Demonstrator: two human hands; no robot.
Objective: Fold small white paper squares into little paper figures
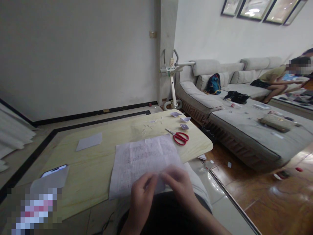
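Note:
My left hand (143, 186) and my right hand (178, 180) meet at the table's near edge, fingertips pinched close together. A pale patch shows just below them, but blur hides what they hold. Under and beyond my hands lies a large creased sheet of printed paper (141, 155), its near edge at the table rim. Past its far right corner are red-handled scissors (180, 138), lying with their blades pointing left. Three small folded paper pieces (185, 126) sit near the table's far right end, and several thin paper strips (144, 131) are scattered left of them.
On the marbled table (85, 169), a blank paper (89, 142) lies left; a phone (54, 170) rests beside another sheet (50, 182). A grey sofa (249, 130) stands right, with bags and a seated person (276, 76). Exercise equipment (173, 88) stands by the wall.

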